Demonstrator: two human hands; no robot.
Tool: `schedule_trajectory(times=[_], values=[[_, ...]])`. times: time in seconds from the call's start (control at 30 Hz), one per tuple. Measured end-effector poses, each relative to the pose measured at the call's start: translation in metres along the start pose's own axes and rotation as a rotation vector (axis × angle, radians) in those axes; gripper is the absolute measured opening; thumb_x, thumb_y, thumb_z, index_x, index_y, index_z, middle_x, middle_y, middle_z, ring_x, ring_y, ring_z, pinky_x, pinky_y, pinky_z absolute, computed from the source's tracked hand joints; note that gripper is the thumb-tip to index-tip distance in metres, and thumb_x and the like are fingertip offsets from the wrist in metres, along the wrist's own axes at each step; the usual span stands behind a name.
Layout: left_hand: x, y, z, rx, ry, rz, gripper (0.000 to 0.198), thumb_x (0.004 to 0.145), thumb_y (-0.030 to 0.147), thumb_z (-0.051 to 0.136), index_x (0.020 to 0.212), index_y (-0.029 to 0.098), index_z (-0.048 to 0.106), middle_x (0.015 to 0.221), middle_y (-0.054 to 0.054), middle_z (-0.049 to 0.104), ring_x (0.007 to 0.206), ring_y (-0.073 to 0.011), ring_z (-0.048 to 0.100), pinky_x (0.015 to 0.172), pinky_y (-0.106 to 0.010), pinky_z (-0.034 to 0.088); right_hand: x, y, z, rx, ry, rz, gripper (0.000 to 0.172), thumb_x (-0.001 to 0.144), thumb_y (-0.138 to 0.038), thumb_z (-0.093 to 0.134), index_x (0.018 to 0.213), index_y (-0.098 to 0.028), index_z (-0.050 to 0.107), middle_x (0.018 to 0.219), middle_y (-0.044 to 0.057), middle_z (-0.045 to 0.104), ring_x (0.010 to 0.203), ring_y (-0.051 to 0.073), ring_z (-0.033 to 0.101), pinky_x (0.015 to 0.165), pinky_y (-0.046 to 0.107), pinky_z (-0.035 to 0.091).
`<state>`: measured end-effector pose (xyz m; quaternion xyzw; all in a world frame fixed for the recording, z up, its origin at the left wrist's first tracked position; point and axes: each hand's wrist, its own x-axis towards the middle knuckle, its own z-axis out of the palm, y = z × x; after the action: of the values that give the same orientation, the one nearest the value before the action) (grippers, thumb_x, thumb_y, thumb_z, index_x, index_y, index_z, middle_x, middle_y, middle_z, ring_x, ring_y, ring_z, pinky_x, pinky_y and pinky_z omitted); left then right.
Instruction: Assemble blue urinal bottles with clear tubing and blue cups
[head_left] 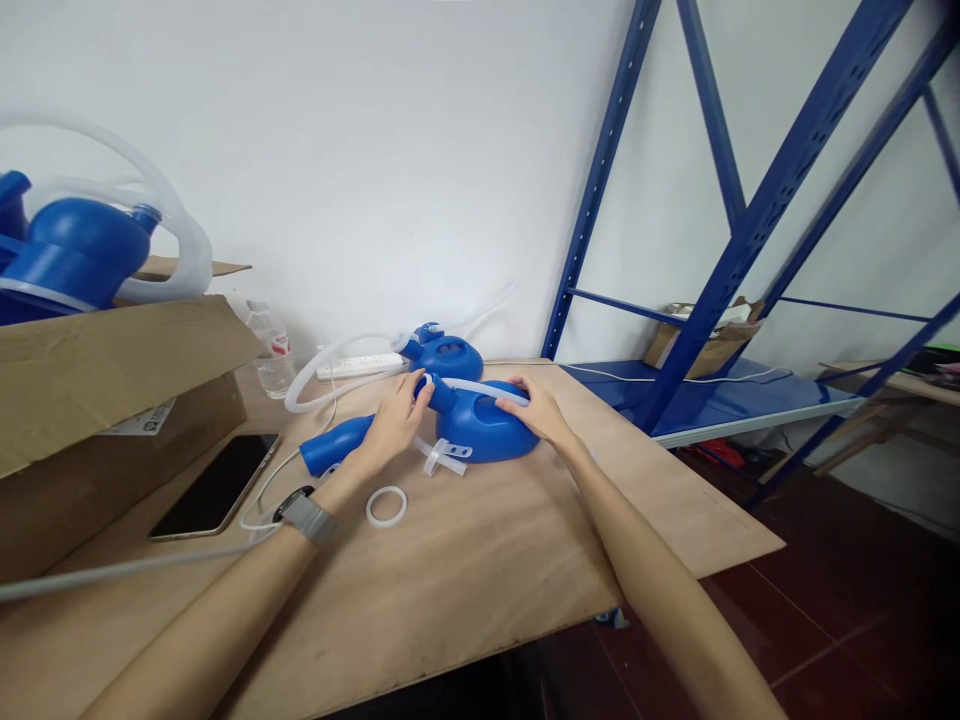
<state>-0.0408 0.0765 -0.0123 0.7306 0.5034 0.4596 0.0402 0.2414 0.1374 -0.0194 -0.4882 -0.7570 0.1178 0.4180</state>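
A blue plastic container [484, 428] lies on the wooden table [480, 560]. My left hand [395, 424] is closed round its neck, where a translucent white tube [480, 389] meets the opening. My right hand [538, 411] rests on top of the container, fingers curled over the tube. A blue funnel-shaped piece [335, 445] lies just left of my left hand. A white ring [386, 506] and a clear plastic fitting [446, 457] lie in front of the container. A second blue container [444, 354] sits behind it.
An open cardboard box [97, 400] at left holds more blue containers [71, 255] and coiled tubing. A phone [217, 485], a water bottle [271, 348] and a white power strip [360, 365] lie on the table. Blue metal shelving [720, 300] stands at right.
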Motion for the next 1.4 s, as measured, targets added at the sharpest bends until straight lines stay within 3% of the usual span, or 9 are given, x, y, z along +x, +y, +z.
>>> schedule_trajectory(times=[0.1, 0.2, 0.37, 0.47, 0.67, 1.0, 1.13, 1.27, 1.4], values=[[0.000, 0.002, 0.005, -0.028, 0.013, -0.009, 0.050, 0.108, 0.041, 0.031, 0.145, 0.015, 0.050, 0.145, -0.017, 0.057, 0.134, -0.0280, 0.055, 0.114, -0.046, 0.043, -0.001, 0.000, 0.003, 0.024, 0.010, 0.014, 0.062, 0.063, -0.061, 0.086, 0.109, -0.024, 0.068, 0.111, 0.007, 0.076, 0.103, 0.031, 0.072, 0.093, 0.048, 0.057], [0.000, 0.004, 0.009, -0.066, 0.030, -0.034, 0.051, 0.107, 0.041, 0.029, 0.146, 0.016, 0.050, 0.145, -0.018, 0.057, 0.135, -0.0298, 0.055, 0.113, -0.048, 0.043, 0.001, 0.003, 0.007, 0.093, 0.049, -0.006, 0.051, 0.066, -0.056, 0.084, 0.102, -0.023, 0.068, 0.105, 0.006, 0.077, 0.098, 0.028, 0.073, 0.090, 0.046, 0.058], [0.003, 0.008, 0.013, -0.054, 0.061, -0.086, 0.055, 0.094, 0.051, 0.060, 0.138, 0.018, 0.055, 0.138, -0.015, 0.062, 0.126, -0.0334, 0.060, 0.109, -0.050, 0.047, 0.006, 0.009, 0.011, 0.209, 0.043, -0.017, 0.025, 0.073, -0.036, 0.072, 0.093, -0.021, 0.069, 0.096, 0.005, 0.078, 0.093, 0.027, 0.074, 0.089, 0.044, 0.058], [0.004, 0.011, 0.016, -0.055, 0.103, -0.082, 0.052, 0.088, 0.047, 0.069, 0.132, 0.021, 0.058, 0.136, -0.012, 0.064, 0.123, -0.0328, 0.062, 0.109, -0.050, 0.047, 0.007, 0.009, 0.011, 0.221, 0.031, -0.010, 0.024, 0.069, -0.027, 0.067, 0.093, -0.022, 0.068, 0.097, 0.005, 0.078, 0.095, 0.027, 0.074, 0.090, 0.043, 0.058], [0.002, 0.015, 0.024, -0.092, 0.174, -0.061, 0.042, 0.092, 0.035, 0.064, 0.131, 0.021, 0.059, 0.130, -0.011, 0.066, 0.123, -0.0295, 0.062, 0.109, -0.045, 0.048, 0.006, 0.008, 0.011, 0.224, 0.050, -0.038, 0.024, 0.068, -0.028, 0.067, 0.091, -0.022, 0.068, 0.098, 0.005, 0.079, 0.096, 0.029, 0.075, 0.092, 0.044, 0.058], [-0.008, 0.015, 0.029, -0.155, 0.216, -0.011, 0.048, 0.096, 0.035, 0.061, 0.142, 0.020, 0.056, 0.144, -0.013, 0.061, 0.135, -0.0273, 0.056, 0.118, -0.045, 0.042, 0.006, 0.010, 0.013, 0.224, 0.052, -0.008, 0.026, 0.066, -0.028, 0.067, 0.091, -0.023, 0.068, 0.095, 0.005, 0.079, 0.095, 0.029, 0.076, 0.090, 0.045, 0.059], [-0.008, 0.014, 0.030, -0.330, 0.197, -0.107, 0.060, 0.091, 0.039, 0.069, 0.146, 0.022, 0.054, 0.148, -0.012, 0.058, 0.140, -0.0290, 0.052, 0.119, -0.047, 0.041, 0.007, 0.008, 0.012, 0.283, 0.044, -0.017, 0.026, 0.066, -0.030, 0.066, 0.090, -0.021, 0.067, 0.095, 0.006, 0.079, 0.094, 0.029, 0.076, 0.091, 0.045, 0.058], [-0.007, 0.014, 0.028, -0.546, 0.076, -0.315, 0.067, 0.095, 0.046, 0.064, 0.154, 0.024, 0.043, 0.154, -0.014, 0.053, 0.138, -0.0289, 0.055, 0.112, -0.045, 0.047, 0.006, 0.009, 0.012, 0.317, 0.037, -0.031, 0.025, 0.068, -0.032, 0.066, 0.090, -0.021, 0.068, 0.095, 0.007, 0.079, 0.093, 0.029, 0.075, 0.091, 0.046, 0.058], [-0.016, 0.011, -0.003, -0.508, 0.000, -0.303, 0.069, 0.091, 0.049, 0.067, 0.153, 0.025, 0.045, 0.149, -0.014, 0.058, 0.132, -0.0296, 0.059, 0.107, -0.044, 0.051, 0.007, 0.018, 0.011, 0.300, 0.049, -0.072, 0.025, 0.071, -0.035, 0.068, 0.092, -0.021, 0.068, 0.098, 0.008, 0.079, 0.096, 0.029, 0.075, 0.093, 0.047, 0.059]])
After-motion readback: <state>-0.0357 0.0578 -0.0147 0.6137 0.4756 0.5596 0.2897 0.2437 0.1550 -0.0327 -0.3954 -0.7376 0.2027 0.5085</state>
